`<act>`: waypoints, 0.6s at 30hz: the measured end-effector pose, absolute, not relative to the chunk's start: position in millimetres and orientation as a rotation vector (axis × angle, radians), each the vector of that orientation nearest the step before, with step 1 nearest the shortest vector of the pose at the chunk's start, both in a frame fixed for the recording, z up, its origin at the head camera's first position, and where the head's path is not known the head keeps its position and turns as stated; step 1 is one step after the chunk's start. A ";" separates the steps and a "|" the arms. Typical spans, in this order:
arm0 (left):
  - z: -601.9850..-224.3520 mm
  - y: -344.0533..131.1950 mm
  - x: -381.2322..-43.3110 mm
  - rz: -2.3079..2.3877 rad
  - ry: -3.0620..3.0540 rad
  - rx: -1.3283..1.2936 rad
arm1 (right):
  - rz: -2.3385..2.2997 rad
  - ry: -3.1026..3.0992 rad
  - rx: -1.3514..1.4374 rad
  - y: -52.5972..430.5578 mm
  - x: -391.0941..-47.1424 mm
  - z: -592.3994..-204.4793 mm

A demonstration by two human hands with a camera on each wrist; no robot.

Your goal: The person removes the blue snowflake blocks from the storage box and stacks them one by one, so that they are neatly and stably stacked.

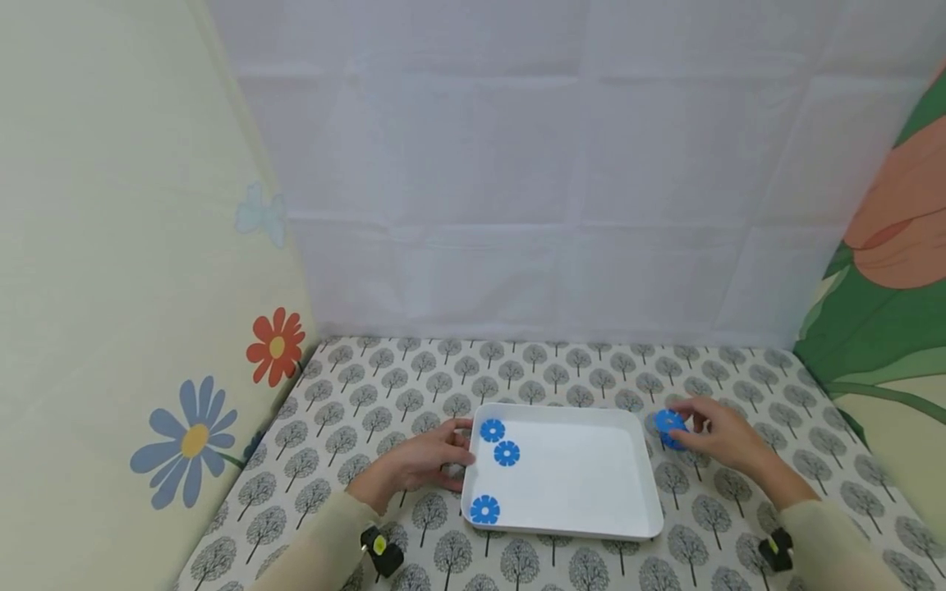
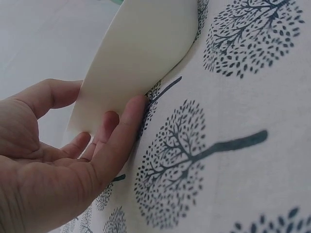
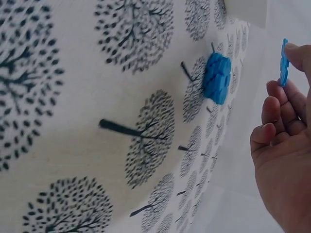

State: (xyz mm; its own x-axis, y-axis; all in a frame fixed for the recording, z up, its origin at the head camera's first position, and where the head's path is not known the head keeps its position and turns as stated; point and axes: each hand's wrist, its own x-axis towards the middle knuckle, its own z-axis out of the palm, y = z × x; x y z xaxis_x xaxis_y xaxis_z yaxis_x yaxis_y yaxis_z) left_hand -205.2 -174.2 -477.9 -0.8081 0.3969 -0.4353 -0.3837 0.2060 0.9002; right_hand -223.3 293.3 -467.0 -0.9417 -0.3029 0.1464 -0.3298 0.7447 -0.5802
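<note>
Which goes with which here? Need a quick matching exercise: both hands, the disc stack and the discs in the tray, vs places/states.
Column one
1. Left hand
2. Right hand
3. Stack of blue discs
4. Three notched blue discs

Column two
A. Lying toward the left side of the white tray
B. Pinching a raised blue disc
C. Sitting on the tree-print cloth, to the right of the tray
D. Touching the tray's left wall

Right pairs: 1-D, 2-B, 3-C, 4-A
</note>
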 end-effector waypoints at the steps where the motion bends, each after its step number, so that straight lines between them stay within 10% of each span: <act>1: -478.0 -174.2 -205.1 1.664 1.883 0.010 | 0.974 -2.895 0.520 295.0 -223.3 -468.3; 18: -478.3 -174.7 -203.8 1.691 1.857 0.008 | 0.949 -3.032 0.385 305.3 -226.7 -481.3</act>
State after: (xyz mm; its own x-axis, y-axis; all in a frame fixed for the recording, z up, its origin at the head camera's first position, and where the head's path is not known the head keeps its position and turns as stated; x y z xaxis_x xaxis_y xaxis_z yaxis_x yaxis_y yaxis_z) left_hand -203.8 -174.7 -478.3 -0.8079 0.4010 -0.4318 -0.3923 0.1808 0.9019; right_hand -226.7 305.3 -481.3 -0.9693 -0.2454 0.0154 -0.2104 0.7954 -0.5684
